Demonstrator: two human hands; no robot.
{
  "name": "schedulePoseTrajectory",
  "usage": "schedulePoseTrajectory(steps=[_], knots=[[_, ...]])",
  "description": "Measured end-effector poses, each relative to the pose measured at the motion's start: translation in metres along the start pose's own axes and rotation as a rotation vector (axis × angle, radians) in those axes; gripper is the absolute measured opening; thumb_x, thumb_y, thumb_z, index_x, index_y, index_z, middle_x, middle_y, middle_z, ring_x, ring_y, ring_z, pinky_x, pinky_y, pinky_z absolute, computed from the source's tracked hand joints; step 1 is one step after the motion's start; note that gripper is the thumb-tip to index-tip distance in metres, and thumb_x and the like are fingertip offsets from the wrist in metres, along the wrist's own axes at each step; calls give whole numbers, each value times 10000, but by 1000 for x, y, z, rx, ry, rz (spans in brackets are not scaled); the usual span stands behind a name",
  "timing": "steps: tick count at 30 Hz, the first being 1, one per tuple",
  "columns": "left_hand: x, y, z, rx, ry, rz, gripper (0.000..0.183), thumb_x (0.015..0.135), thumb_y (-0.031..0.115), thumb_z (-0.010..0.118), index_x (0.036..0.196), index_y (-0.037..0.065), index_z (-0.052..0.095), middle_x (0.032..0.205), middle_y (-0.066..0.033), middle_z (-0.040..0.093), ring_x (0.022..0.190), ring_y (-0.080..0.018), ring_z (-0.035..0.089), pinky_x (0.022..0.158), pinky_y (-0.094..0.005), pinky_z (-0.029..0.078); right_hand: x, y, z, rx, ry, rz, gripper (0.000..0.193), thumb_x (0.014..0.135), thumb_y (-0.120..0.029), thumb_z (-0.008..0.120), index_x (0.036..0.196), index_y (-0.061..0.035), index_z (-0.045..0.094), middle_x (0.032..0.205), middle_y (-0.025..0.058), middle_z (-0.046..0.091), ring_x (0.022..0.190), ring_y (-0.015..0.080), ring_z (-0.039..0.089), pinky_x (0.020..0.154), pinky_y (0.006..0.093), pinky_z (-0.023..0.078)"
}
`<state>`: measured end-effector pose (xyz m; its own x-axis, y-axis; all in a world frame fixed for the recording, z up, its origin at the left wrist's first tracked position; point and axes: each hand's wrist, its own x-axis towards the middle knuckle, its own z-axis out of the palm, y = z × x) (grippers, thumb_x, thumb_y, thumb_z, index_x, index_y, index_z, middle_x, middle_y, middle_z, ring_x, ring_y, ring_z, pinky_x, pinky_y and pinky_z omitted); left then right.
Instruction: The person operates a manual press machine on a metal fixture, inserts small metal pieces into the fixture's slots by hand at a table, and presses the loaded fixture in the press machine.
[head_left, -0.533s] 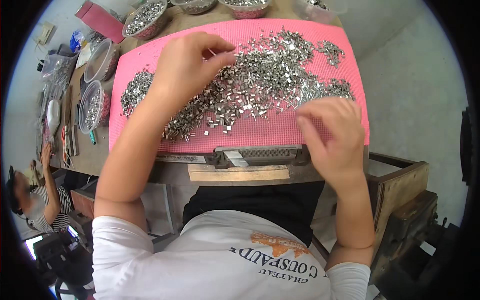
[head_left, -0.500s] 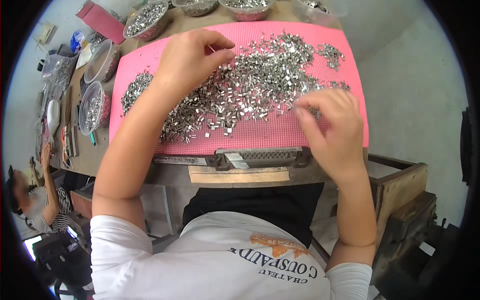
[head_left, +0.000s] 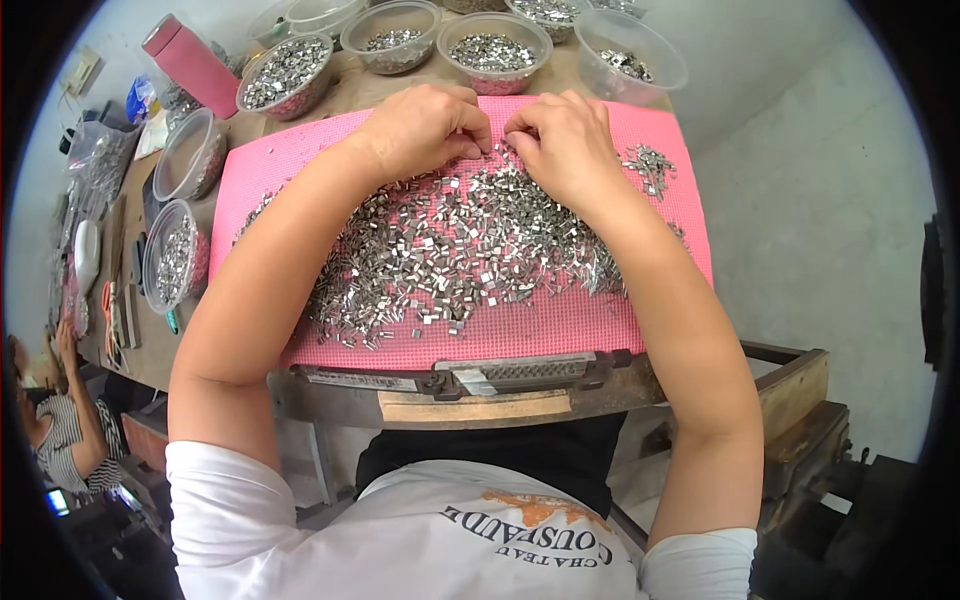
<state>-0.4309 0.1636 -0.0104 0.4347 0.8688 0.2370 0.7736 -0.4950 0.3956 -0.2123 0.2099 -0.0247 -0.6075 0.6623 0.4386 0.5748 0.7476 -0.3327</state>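
Many small shiny metal pieces [head_left: 430,245] lie in a loose heap across a pink textured mat [head_left: 560,325]. My left hand [head_left: 425,130] is at the far side of the heap, thumb and fingers pinched together. Just to its right, my right hand [head_left: 570,145] is pinched too, its fingertips a short gap from the left ones. Both sets of fingertips are down at the far edge of the pieces. Whatever they hold, if anything, is too small to make out. My forearms hide parts of the heap's left and right sides.
Clear plastic bowls of metal pieces, one a round bowl [head_left: 495,55], line the table's back. More bowls, like this tub [head_left: 175,260], stand left. A pink bottle [head_left: 190,65] leans at back left. A wooden drawer [head_left: 790,400] juts out right. Another person [head_left: 75,430] is at far left.
My right hand has moved from the heap's near right side to its far middle, beside my left hand. My left hand has shifted slightly right. The view has tilted, showing more of the back bowls.
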Motion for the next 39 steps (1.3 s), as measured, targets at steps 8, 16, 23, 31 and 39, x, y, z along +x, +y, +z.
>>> schedulePoseTrajectory(steps=[8, 16, 23, 31, 39], knots=[[-13, 30, 0, 165, 146, -27, 155, 971, 210, 623, 1014, 64, 655, 968, -125, 658, 938, -378, 668, 796, -494, 542, 1, -9, 4, -127, -27, -68, 65, 801, -115, 718, 825, -98, 775, 931, 81, 723, 1004, 286, 651, 927, 454, 425], [-68, 116, -34, -66, 59, -53, 61, 812, 37, 669, 863, 21, 640, 926, -105, 649, 895, -286, 664, 823, -379, 529, -43, -25, -45, 222, 175, -59, 56, 869, -103, 665, 896, -55, 661, 935, 112, 693, 975, 332, 643, 911, 477, 434], [-106, 148, -10, -136, 122, -107, 120, 728, 87, 801, 803, 88, 706, 868, -45, 688, 798, -262, 678, 717, -381, 524, -157, -58, -87, 398, 215, -47, 195, 807, 37, 731, 953, -74, 664, 926, 56, 682, 821, 254, 643, 758, 380, 451], [-122, 185, 20, -197, 206, -192, 165, 706, 111, 868, 812, 105, 741, 849, -29, 730, 796, -219, 700, 745, -344, 496, -208, -71, -71, 309, 189, -71, 256, 748, -12, 788, 976, -80, 693, 1001, 33, 666, 893, 253, 643, 826, 407, 447], [-121, 199, 45, -224, 209, -185, 169, 810, 91, 808, 933, 95, 693, 941, -34, 675, 861, -253, 661, 740, -382, 468, -209, -70, -67, 202, 153, -120, 318, 680, -53, 764, 988, -64, 686, 1035, 47, 640, 955, 261, 636, 854, 427, 459]])
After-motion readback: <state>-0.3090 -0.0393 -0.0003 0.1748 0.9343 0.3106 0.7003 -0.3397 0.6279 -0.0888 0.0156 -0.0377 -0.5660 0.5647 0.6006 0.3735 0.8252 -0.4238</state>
